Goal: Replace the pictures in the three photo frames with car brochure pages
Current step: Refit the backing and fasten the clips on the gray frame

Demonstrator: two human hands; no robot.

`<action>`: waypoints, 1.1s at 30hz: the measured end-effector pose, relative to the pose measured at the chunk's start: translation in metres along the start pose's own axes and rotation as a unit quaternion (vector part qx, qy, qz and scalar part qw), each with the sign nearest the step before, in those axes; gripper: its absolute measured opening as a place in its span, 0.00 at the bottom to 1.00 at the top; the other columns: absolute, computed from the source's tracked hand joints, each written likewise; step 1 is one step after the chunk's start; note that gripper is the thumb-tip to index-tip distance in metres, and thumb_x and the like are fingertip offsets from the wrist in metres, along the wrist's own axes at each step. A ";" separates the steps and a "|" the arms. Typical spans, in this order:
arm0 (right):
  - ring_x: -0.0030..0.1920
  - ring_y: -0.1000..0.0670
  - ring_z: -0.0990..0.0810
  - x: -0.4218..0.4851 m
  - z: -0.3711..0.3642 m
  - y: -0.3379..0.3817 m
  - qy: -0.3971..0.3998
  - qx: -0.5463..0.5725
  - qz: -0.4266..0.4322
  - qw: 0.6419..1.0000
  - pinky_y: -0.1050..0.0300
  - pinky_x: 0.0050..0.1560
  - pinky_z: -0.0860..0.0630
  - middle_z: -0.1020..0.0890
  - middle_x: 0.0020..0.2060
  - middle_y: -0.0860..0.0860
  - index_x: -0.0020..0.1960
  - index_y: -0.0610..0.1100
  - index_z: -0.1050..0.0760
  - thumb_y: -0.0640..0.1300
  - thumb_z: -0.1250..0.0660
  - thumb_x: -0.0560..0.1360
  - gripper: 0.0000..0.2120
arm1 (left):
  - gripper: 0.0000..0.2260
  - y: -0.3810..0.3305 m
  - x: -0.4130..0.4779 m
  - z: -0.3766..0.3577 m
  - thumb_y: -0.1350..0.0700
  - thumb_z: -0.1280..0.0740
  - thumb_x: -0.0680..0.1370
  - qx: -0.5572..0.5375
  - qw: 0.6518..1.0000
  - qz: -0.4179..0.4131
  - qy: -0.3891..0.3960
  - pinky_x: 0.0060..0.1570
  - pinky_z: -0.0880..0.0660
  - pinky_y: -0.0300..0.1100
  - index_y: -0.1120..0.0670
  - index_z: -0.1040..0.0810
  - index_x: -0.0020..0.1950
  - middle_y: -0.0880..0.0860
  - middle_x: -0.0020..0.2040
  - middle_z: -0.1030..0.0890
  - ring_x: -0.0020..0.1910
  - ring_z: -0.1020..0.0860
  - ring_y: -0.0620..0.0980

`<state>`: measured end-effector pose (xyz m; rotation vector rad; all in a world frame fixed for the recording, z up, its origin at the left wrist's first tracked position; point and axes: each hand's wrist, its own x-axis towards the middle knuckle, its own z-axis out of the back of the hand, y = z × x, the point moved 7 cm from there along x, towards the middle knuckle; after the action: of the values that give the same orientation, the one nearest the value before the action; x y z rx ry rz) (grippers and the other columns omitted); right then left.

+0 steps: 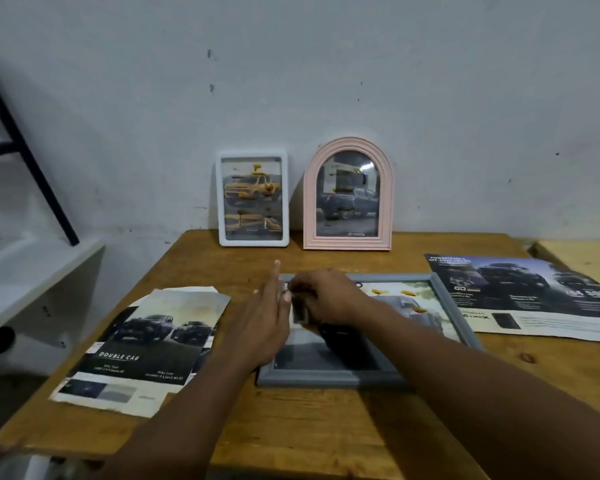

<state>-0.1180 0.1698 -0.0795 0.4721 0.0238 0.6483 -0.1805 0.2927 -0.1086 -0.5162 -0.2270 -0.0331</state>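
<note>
On my feed the grey frame (326, 377) lies flat in the middle of the desk (326, 427), turned slightly so that its right end sits farther from me than its left. A pale picture with small yellow marks shows inside it. Both hands are over its left half. The left hand (267, 320) is flat and edge-on, with its fingers straight and held together and its index finger pointing toward the far edge. It grips nothing, and I cannot tell whether it presses on the frame or only hovers above it. The right hand (329, 299) reaches in from the right with its fingers curled, and its fingertips pinch a small shiny piece (285, 292) at the frame's far-left corner. It is too small and blurred for me to say what it is. At the far edge of the desk, two more frames stand upright against the wall (326, 81). The white frame (253, 242) is on the left and holds a picture of a yellow truck. The pink arched frame (310, 209) is just beside it on the right and holds a picture of a dark truck. A stack of torn brochure pages (142, 344) lies near the left edge, and the top one reads "Double Cab". A wide brochure sheet (534, 299) lies along the right edge, close to the grey frame's right end.
</note>
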 end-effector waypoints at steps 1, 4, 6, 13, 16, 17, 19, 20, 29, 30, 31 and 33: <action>0.56 0.48 0.22 -0.003 -0.004 0.001 0.002 -0.007 0.014 1.000 0.46 0.58 0.24 0.17 0.54 0.50 0.61 0.51 0.21 0.45 0.34 0.77 0.13 | 0.29 -0.002 0.000 0.000 0.41 0.52 0.85 0.003 1.000 -0.005 -0.002 0.65 0.27 0.55 0.42 0.62 0.82 0.49 0.76 0.29 0.69 0.26 0.54; 0.59 0.47 0.25 -0.008 -0.006 -0.003 0.004 -0.031 0.023 0.999 0.45 0.59 0.26 0.19 0.57 0.48 0.65 0.53 0.24 0.53 0.42 0.79 0.17 | 0.30 -0.006 0.000 0.000 0.41 0.52 0.85 -0.001 1.000 -0.010 0.001 0.65 0.28 0.53 0.45 0.64 0.82 0.47 0.76 0.30 0.68 0.25 0.52; 0.60 0.46 0.25 -0.010 -0.005 -0.008 0.015 -0.044 0.013 0.999 0.45 0.59 0.25 0.20 0.58 0.49 0.67 0.56 0.27 0.56 0.45 0.79 0.19 | 0.31 -0.008 0.000 -0.001 0.41 0.52 0.85 0.007 1.000 -0.005 0.014 0.67 0.29 0.53 0.48 0.63 0.83 0.47 0.77 0.31 0.70 0.27 0.54; 0.55 0.45 0.24 -0.020 0.007 -0.029 0.008 -0.088 -0.034 0.995 0.48 0.55 0.24 0.24 0.55 0.47 0.65 0.58 0.26 0.53 0.40 0.80 0.14 | 0.35 -0.008 0.001 -0.006 0.35 0.54 0.83 0.032 0.998 0.036 0.044 0.70 0.33 0.58 0.53 0.57 0.83 0.51 0.78 0.32 0.75 0.32 0.56; 0.54 0.43 0.23 -0.034 0.020 -0.050 -0.009 -0.104 -0.064 0.992 0.49 0.55 0.24 0.23 0.54 0.46 0.64 0.57 0.25 0.50 0.39 0.80 0.14 | 0.35 -0.007 0.002 -0.006 0.34 0.56 0.82 0.051 0.996 0.045 0.054 0.71 0.33 0.59 0.53 0.56 0.83 0.51 0.79 0.34 0.76 0.33 0.57; 0.54 0.43 0.23 -0.039 0.025 -0.058 -0.018 -0.112 -0.074 0.991 0.49 0.55 0.24 0.23 0.53 0.46 0.64 0.56 0.24 0.49 0.39 0.80 0.14 | 0.35 -0.008 0.002 -0.006 0.33 0.56 0.82 0.059 0.996 0.046 0.056 0.71 0.33 0.59 0.52 0.56 0.83 0.51 0.79 0.34 0.76 0.34 0.57; 0.53 0.41 0.22 -0.051 0.032 -0.072 -0.030 -0.125 -0.098 0.987 0.48 0.54 0.23 0.23 0.52 0.45 0.64 0.56 0.24 0.48 0.40 0.79 0.15 | 0.35 -0.009 0.001 -0.006 0.34 0.56 0.82 0.067 0.995 0.049 0.058 0.70 0.34 0.58 0.52 0.56 0.83 0.52 0.79 0.33 0.76 0.34 0.58; 0.53 0.41 0.22 -0.057 0.035 -0.077 -0.031 -0.130 -0.112 0.985 0.47 0.54 0.23 0.23 0.52 0.44 0.64 0.55 0.25 0.48 0.41 0.80 0.15 | 0.35 -0.010 0.001 -0.005 0.34 0.55 0.83 0.067 0.995 0.052 0.059 0.70 0.34 0.57 0.53 0.56 0.83 0.53 0.79 0.33 0.76 0.34 0.58; 0.51 0.40 0.21 -0.108 0.069 -0.110 -0.085 -0.211 -0.225 0.948 0.46 0.51 0.22 0.19 0.51 0.41 0.58 0.47 0.21 0.52 0.42 0.79 0.16 | 0.35 -0.007 0.002 -0.006 0.33 0.56 0.82 0.056 0.996 0.057 0.041 0.68 0.33 0.55 0.52 0.46 0.83 0.55 0.81 0.39 0.74 0.32 0.58; 0.52 0.40 0.22 -0.109 0.067 -0.106 -0.087 -0.213 -0.232 0.945 0.46 0.52 0.22 0.19 0.51 0.40 0.57 0.45 0.21 0.50 0.41 0.79 0.15 | 0.34 -0.008 0.001 -0.005 0.33 0.56 0.82 0.052 0.996 0.061 0.038 0.68 0.33 0.55 0.52 0.45 0.83 0.55 0.81 0.39 0.74 0.31 0.58; 0.55 0.41 0.23 -0.109 0.063 -0.102 -0.090 -0.216 -0.241 0.942 0.47 0.54 0.23 0.19 0.51 0.41 0.56 0.43 0.22 0.48 0.40 0.79 0.13 | 0.34 -0.008 0.000 -0.004 0.34 0.56 0.82 0.048 0.996 0.066 0.037 0.68 0.33 0.55 0.52 0.44 0.82 0.55 0.81 0.39 0.74 0.32 0.58; 0.56 0.42 0.23 -0.107 0.055 -0.089 -0.098 -0.228 -0.264 0.932 0.48 0.62 0.30 0.18 0.50 0.43 0.54 0.42 0.23 0.43 0.39 0.78 0.09 | 0.33 -0.012 -0.003 -0.002 0.35 0.55 0.83 0.034 0.996 0.074 0.035 0.69 0.35 0.53 0.53 0.45 0.83 0.55 0.81 0.39 0.75 0.33 0.58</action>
<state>-0.1430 0.0223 -0.0817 0.0646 -0.1824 0.0625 -0.1846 0.2816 -0.1050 -0.4626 -0.1208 0.1014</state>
